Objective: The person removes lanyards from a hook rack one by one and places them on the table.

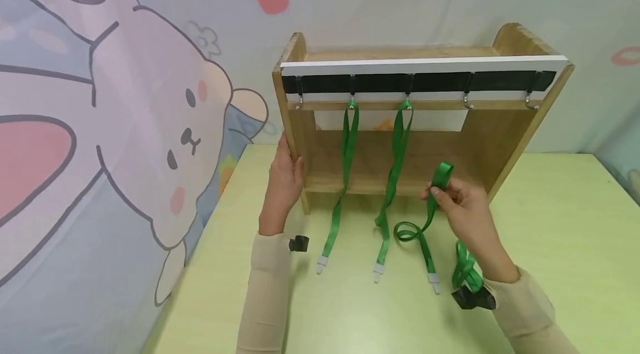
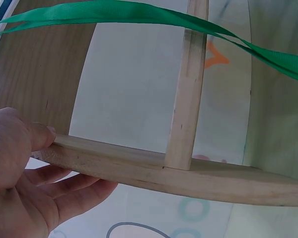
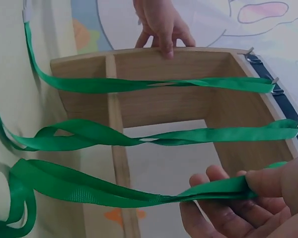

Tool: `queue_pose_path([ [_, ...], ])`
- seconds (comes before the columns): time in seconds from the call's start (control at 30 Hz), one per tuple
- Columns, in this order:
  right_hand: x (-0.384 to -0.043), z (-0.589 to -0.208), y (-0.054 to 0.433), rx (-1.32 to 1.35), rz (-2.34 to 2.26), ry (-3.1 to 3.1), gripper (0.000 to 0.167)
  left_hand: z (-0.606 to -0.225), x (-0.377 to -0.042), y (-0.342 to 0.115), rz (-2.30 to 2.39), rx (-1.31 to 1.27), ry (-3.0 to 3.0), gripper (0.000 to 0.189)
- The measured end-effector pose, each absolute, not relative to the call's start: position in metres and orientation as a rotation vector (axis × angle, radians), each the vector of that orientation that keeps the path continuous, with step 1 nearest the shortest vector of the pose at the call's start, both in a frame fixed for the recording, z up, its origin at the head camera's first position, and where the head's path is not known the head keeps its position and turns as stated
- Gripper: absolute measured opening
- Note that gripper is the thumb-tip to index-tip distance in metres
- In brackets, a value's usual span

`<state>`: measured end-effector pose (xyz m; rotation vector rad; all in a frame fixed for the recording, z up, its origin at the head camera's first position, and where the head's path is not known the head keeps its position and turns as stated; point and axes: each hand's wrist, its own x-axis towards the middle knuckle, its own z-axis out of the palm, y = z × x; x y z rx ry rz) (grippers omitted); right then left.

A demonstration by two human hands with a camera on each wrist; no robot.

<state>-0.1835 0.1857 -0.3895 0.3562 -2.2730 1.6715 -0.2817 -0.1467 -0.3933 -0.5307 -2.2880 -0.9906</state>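
Observation:
My right hand pinches a green lanyard near its looped top, in front of the wooden rack. The lanyard's lower part curls on the table and ends in a pale clip. With thumb and fingers, my left hand grips the rack's left side panel. Two more green lanyards, one on the left and one nearer the middle, hang from hooks on the rack's front strip, their clipped ends lying on the table. In the right wrist view the held lanyard stretches from between thumb and fingers.
Along the rack's top runs a white strip with a black band and several metal hooks; the hooks on the right carry nothing. Another green lanyard lies bundled beside my right wrist. Behind the table hangs a cartoon-printed cloth.

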Motion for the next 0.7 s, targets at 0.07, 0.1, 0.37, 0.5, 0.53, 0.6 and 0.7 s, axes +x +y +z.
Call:
queue_pose_path([
  [0.07, -0.183, -0.392, 0.188, 0.380, 1.707, -2.270, 0.017, -0.393, -0.282, -0.146, -0.995, -0.525, -2.296, 0.060],
  [0.1, -0.182, -0.393, 0.189, 0.387, 1.715, -2.278, 0.017, -0.393, -0.282, -0.146, -0.998, -0.521, -2.301, 0.060],
  [0.37, -0.173, -0.410, 0.189, 0.292, 1.844, -2.370, 0.021, -0.392, -0.283, -0.148, -1.002, -0.511, -2.322, 0.060],
  [0.5, -0.173, -0.421, 0.187, 0.279, 1.864, -2.392, 0.020, -0.392, -0.284, -0.148, -1.006, -0.513, -2.317, 0.060],
  [0.53, -0.173, -0.424, 0.187, 0.283, 1.869, -2.397, 0.020, -0.393, -0.284, -0.148, -1.005, -0.515, -2.312, 0.060],
  [0.6, -0.172, -0.429, 0.187, 0.287, 1.866, -2.410, 0.020, -0.393, -0.285, -0.147, -1.011, -0.515, -2.311, 0.060],
  [0.7, -0.172, -0.437, 0.186, 0.264, 1.872, -2.434, 0.021, -0.394, -0.284, -0.147, -1.014, -0.515, -2.309, 0.060],
])
